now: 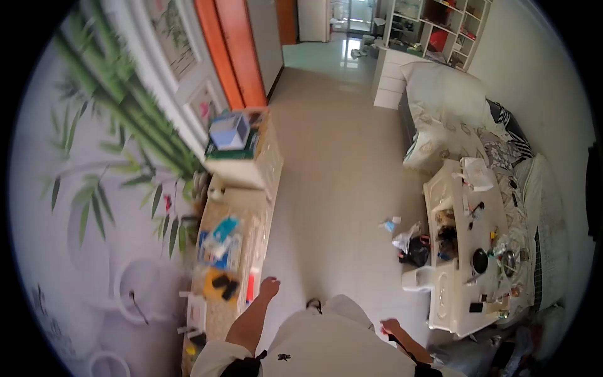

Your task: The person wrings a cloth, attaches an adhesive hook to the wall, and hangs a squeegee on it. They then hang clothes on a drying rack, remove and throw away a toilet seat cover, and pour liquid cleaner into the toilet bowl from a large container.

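My left hand [270,288] hangs beside the long low cabinet [251,217], its fingers curled in. Whatever it may hold is hidden. Closest to it on the cabinet lies a red strip-like object [250,288], with two black objects [225,286] on a yellow sheet further left. Low on the other side, my right hand [391,326] is also curled, a small bit of red showing at its fingers; I cannot make out what that is. Between that hand and the cream table [445,301] there is a gap.
A blue-white box [229,131] sits on the taller cabinet end. On the floor by the table are bags [414,248] and a pale bin [417,279]. A black pan [480,261] rests on the table. The tiled floor [336,157] runs ahead past a covered bed [440,94].
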Demonstrator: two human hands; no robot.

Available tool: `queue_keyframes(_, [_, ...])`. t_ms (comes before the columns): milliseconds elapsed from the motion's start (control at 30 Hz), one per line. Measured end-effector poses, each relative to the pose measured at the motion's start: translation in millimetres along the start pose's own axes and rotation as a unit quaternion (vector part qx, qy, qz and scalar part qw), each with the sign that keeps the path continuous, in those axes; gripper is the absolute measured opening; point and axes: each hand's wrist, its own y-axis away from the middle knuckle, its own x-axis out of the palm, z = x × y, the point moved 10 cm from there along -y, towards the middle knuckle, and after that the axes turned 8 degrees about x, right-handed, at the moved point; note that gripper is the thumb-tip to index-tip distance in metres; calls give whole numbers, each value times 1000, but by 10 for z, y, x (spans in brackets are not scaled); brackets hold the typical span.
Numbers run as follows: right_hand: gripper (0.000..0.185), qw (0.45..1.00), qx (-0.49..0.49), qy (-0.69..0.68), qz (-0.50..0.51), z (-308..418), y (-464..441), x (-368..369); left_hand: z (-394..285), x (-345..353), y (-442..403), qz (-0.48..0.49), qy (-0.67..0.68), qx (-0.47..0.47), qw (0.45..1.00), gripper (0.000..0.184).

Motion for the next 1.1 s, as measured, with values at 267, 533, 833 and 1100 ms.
queue_keyframes(267, [25,979,-16,-201,12,2100,-1535,-1114,-725,-955,-4715,4,101,-99,990,38])
queue_keyframes(533, [11,773,-339,485,-230,9378,-2238,-2933,458,-324,-5857,447,-86,-137,880,10])
queue_keyframes(833, [15,949,-230,-214,-34,14103,-2759,-4501,764,-430,-11021,434,-121,0,893,12])
queue_keyframes(1100, [17,994,72,-53,-56,13913,-5261,-5818,-714,-2361,-17459,-24,232,-96,968,27])
